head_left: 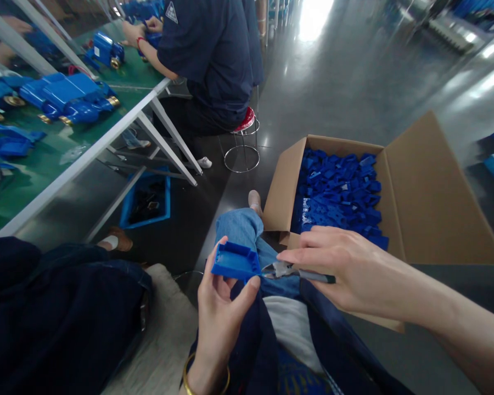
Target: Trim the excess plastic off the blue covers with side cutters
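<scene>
Held in my left hand is a small blue plastic cover, shaped like a shallow open tray, its hollow side facing up. My fingers and thumb grip it from below and along its near edge. My right hand is closed round a pair of pliers or cutters with dark handles. The tool's metal jaws are at the cover's right corner; whether they touch it I cannot tell. Just beyond my right hand stands an open cardboard box full of blue plastic parts.
A green-topped workbench on the left carries blue valve-like assemblies with brass ends. A co-worker sits at it on a red stool. A blue crate lies beneath. Another person's dark clothing is close on my left.
</scene>
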Action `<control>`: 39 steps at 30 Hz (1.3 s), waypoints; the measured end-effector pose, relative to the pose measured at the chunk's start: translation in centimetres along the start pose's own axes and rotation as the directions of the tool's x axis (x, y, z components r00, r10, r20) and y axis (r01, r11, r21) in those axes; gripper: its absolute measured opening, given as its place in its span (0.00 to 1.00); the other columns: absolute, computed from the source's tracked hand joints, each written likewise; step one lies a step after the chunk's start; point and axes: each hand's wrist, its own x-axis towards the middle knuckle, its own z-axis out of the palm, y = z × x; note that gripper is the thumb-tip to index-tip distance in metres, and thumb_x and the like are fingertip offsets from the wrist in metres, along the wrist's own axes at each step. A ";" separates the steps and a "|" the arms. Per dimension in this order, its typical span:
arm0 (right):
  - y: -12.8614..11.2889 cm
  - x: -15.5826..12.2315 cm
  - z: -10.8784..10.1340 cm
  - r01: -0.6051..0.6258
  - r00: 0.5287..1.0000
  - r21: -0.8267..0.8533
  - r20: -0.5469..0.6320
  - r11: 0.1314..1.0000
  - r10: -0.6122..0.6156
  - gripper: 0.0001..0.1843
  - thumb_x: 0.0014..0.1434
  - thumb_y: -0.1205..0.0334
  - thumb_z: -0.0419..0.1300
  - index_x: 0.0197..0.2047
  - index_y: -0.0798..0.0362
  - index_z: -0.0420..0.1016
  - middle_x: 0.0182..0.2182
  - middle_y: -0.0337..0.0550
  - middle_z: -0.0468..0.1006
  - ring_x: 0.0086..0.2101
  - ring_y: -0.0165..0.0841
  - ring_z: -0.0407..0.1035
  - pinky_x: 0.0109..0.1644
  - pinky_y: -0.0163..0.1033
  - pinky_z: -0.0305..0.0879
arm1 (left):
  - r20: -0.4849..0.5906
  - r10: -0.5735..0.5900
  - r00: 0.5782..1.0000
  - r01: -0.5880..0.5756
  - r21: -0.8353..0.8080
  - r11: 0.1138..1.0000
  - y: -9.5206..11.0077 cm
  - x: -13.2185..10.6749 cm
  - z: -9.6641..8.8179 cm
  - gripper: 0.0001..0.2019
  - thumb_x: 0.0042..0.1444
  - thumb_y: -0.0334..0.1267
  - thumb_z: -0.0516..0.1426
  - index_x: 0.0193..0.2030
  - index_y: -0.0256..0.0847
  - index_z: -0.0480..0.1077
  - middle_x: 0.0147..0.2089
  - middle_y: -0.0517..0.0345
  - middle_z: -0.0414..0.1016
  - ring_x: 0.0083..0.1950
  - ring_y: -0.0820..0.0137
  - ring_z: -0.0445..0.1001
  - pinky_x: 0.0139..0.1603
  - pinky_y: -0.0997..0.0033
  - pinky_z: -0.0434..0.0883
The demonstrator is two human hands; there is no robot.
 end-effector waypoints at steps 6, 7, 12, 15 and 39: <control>-0.3 0.3 0.2 -0.014 0.999 -0.054 0.045 0.998 0.016 0.16 0.64 0.66 0.60 0.54 0.45 0.79 0.35 0.44 0.78 0.36 0.38 0.71 0.40 0.44 0.66 | 0.002 0.004 1.000 -0.004 0.031 1.000 0.0 0.1 -0.1 0.37 0.43 0.35 0.73 0.62 0.47 0.71 0.61 0.51 0.78 0.56 0.59 0.80 0.57 0.67 0.76; -0.3 0.4 0.2 -0.016 0.998 -0.056 0.055 0.998 0.019 0.16 0.64 0.66 0.60 0.54 0.45 0.79 0.36 0.44 0.78 0.36 0.38 0.71 0.41 0.44 0.66 | 0.007 0.001 1.000 -0.001 0.033 0.999 0.0 0.1 -0.2 0.37 0.43 0.34 0.73 0.62 0.47 0.71 0.61 0.51 0.78 0.56 0.59 0.80 0.57 0.67 0.76; -0.3 0.3 0.2 -0.016 0.996 -0.075 0.081 0.997 0.023 0.17 0.64 0.68 0.59 0.54 0.44 0.78 0.36 0.43 0.78 0.36 0.38 0.72 0.42 0.44 0.66 | 0.027 0.004 1.000 -0.005 0.053 0.999 -0.1 0.2 -0.5 0.39 0.42 0.33 0.73 0.63 0.47 0.70 0.60 0.51 0.77 0.58 0.58 0.79 0.59 0.66 0.75; -0.3 0.4 0.2 -0.002 0.996 -0.081 0.086 0.997 0.009 0.16 0.64 0.68 0.60 0.52 0.44 0.79 0.35 0.42 0.77 0.36 0.37 0.71 0.41 0.43 0.66 | 0.032 0.014 0.999 -0.016 0.062 0.998 -0.1 0.2 -0.7 0.40 0.41 0.32 0.74 0.63 0.47 0.71 0.60 0.51 0.77 0.58 0.57 0.78 0.59 0.66 0.75; -0.2 0.1 0.4 -0.001 0.995 -0.097 0.094 0.995 0.010 0.20 0.60 0.69 0.63 0.55 0.44 0.78 0.36 0.42 0.77 0.37 0.38 0.72 0.39 0.42 0.66 | 0.025 0.056 0.998 -0.059 0.109 0.992 0.1 0.0 -0.7 0.40 0.41 0.33 0.73 0.64 0.46 0.70 0.65 0.50 0.72 0.64 0.54 0.74 0.62 0.65 0.73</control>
